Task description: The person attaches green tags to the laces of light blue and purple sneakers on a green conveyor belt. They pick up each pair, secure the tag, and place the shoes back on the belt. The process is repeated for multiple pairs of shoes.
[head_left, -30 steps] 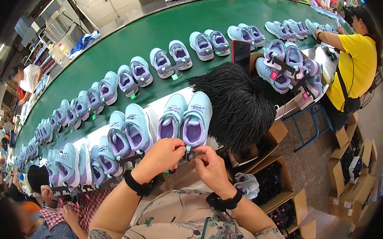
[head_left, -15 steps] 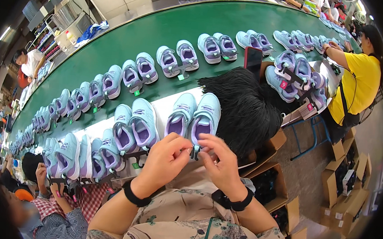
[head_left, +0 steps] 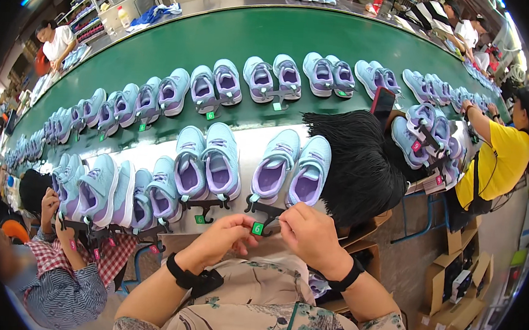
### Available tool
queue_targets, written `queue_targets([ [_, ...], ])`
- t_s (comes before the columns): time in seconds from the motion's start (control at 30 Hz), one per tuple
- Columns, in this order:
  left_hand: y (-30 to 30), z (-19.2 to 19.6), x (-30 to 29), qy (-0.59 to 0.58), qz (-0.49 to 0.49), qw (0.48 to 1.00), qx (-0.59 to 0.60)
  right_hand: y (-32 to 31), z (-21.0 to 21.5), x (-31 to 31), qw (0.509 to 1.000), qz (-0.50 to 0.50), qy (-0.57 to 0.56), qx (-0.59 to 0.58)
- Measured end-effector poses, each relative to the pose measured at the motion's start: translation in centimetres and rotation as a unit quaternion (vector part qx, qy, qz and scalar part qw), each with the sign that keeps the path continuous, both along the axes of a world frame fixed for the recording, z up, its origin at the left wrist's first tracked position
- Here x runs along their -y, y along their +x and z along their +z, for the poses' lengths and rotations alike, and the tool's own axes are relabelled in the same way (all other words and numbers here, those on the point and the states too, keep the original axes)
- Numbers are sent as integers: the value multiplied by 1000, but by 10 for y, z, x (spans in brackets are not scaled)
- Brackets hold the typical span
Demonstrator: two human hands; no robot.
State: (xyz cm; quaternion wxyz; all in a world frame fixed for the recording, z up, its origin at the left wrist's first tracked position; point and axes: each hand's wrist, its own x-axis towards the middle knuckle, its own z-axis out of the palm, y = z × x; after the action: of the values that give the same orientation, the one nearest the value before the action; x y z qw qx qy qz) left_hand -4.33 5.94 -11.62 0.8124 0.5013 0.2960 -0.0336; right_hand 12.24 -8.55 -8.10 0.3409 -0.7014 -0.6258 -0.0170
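Just before me stands a pair of light blue shoes with purple linings, the left shoe and the right shoe, heels toward me. A black plastic hanger with a green tag spans their heels. My right hand pinches the hanger's right end by the right shoe's heel; its fingertips partly hide that spot. Beside the tag, my left hand is open, fingers loosely curled and apart. To the left sits another pair with its own black hanger.
A bundle of black strands lies right of the pair, a phone behind it. Rows of similar shoes line the green conveyor. Co-workers sit at left and at right in a yellow shirt. Cardboard boxes stand lower right.
My hands have drawn apart, the left one backing off from the heels. The hanger and its green tag now show between them. The whole view has shifted, with the shoes farther right.
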Motion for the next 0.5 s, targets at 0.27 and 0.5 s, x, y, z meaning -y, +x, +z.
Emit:
queue_targets([
  [0.27, 8, -13, -9, -130, 22, 990, 39, -1, 3, -4, 999, 9, -22, 36],
  [0.5, 35, -35, -16, -187, -13, 982, 3, -4, 12, -11, 992, 34, -57, 104],
])
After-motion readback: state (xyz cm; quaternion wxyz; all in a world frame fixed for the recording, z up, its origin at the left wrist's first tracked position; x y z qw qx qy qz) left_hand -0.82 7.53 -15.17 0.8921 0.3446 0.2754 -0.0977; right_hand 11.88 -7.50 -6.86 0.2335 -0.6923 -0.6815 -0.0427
